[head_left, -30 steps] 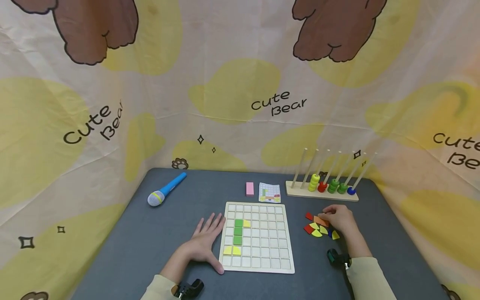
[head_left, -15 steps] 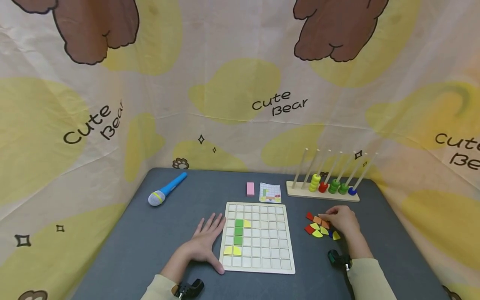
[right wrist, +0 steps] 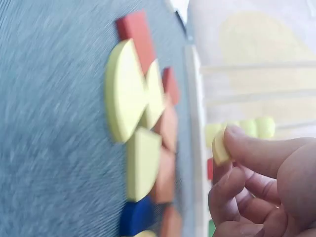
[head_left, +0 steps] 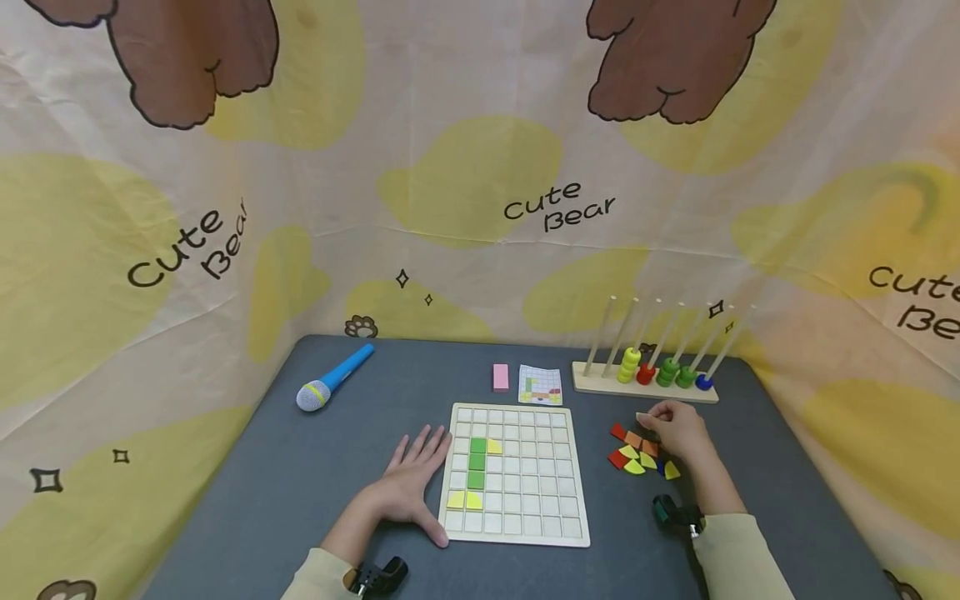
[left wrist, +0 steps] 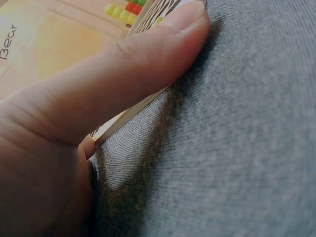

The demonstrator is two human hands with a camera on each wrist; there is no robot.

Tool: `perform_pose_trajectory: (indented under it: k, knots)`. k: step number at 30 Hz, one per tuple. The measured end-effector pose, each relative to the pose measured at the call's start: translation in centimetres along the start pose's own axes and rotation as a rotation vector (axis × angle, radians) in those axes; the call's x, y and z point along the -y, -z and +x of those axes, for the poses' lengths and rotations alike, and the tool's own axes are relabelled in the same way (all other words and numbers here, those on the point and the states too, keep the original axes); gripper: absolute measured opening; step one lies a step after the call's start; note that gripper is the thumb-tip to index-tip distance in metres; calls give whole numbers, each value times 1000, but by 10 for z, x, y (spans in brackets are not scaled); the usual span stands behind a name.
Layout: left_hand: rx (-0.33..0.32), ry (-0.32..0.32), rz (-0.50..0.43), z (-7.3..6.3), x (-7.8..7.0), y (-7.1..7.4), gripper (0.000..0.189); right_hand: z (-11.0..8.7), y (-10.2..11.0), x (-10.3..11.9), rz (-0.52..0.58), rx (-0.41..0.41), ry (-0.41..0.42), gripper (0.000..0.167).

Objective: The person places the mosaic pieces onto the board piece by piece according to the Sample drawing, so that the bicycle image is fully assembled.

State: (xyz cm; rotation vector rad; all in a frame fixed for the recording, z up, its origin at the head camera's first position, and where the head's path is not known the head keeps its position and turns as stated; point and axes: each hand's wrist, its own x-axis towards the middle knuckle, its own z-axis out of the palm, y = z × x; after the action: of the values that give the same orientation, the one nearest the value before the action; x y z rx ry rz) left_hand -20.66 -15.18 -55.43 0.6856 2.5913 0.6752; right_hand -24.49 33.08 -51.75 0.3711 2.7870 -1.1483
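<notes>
With its fingers spread, my left hand (head_left: 408, 487) lies along the left edge of a wooden grid board (head_left: 525, 542); in the left wrist view its thumb (left wrist: 148, 54) rests against the board's side. Green square tiles (head_left: 477, 462) and yellow tiles (head_left: 465, 501) sit in some of the board's cells. Over to the right, my right hand (head_left: 678, 429) pinches a small yellowish tile (right wrist: 221, 150) between thumb and fingers. It hovers just behind a loose pile of wooden tiles: red (head_left: 618, 457), orange (head_left: 649, 448), yellow (right wrist: 126, 91) and blue (right wrist: 137, 217).
Behind the board lie a pattern card (head_left: 540, 387) and a pink block (head_left: 500, 378). A bead abacus (head_left: 645, 388) with upright rods stands at the back right. A blue toy microphone (head_left: 333, 379) lies back left. A printed curtain (head_left: 450, 192) borders the table.
My right hand has risen slightly from the pile and moved back, with the small tile now visible in its fingertips. The left hand and the board stay where they were.
</notes>
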Motion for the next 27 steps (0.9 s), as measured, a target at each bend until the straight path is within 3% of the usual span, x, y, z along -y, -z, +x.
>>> perform_pose_trajectory:
  k: [5,15,27]
  knots:
    - [2,1,-11,0,0,0,151,-8,-1,15,30,4,29,42]
    - [4,11,-14,0,-4,1,149,-21,-14,41,62,26,129,30]
    - [6,-6,-12,0,-1,0,151,-29,-44,62,89,92,134,23]
